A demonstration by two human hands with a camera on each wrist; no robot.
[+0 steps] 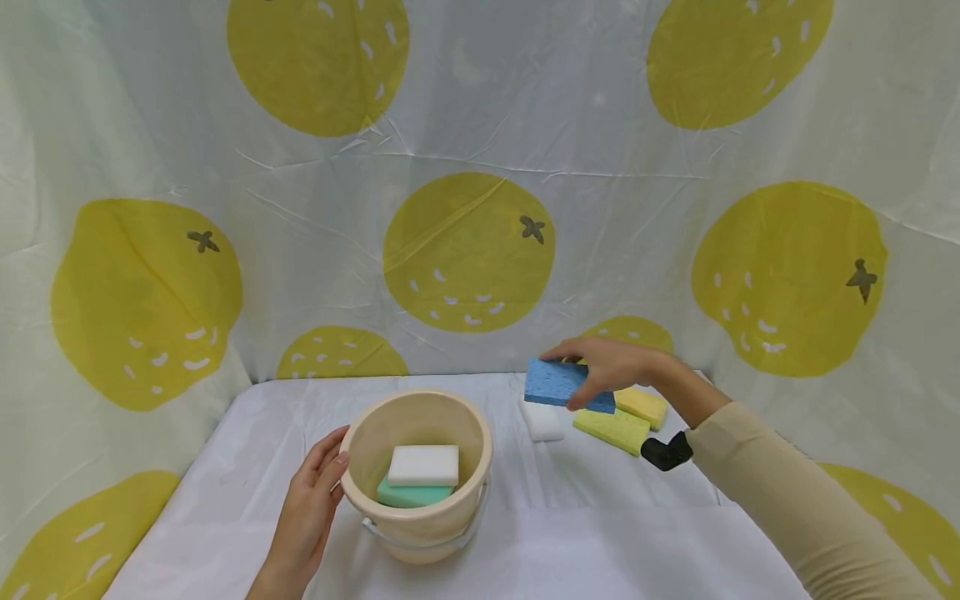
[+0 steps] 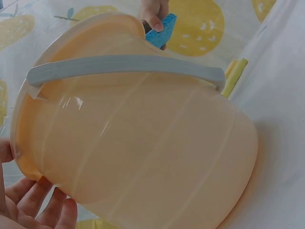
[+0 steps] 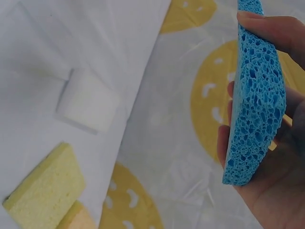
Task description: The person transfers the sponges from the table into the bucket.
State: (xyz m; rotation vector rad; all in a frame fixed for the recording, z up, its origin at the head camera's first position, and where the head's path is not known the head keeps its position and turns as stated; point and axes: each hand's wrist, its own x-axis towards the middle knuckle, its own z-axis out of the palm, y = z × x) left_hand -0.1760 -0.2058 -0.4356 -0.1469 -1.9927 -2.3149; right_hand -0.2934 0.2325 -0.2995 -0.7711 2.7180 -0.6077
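Pinching the porous blue sponge [image 1: 551,383] by opposite edges, the right grip [image 1: 615,367] hangs over the table [image 1: 585,533], bucket [image 1: 416,529] to its left, left grip [image 1: 311,500] clasping the bucket's rim [image 1: 488,446]; sponge probably light, compressible, best held lightly by those edges.

Blue sponge [image 1: 549,383] aloft, cream bucket [image 1: 417,527] nearby

Left hand [image 1: 312,492], bare: was held upright, thumb and fingers bent in a grip. Right hand [image 1: 615,367], bare: was held raised, farther forward, thumb opposed to curled fingers. Right forearm [image 1: 699,395]: was covered to near the wrist by a beige sleeve [image 1: 798,504].
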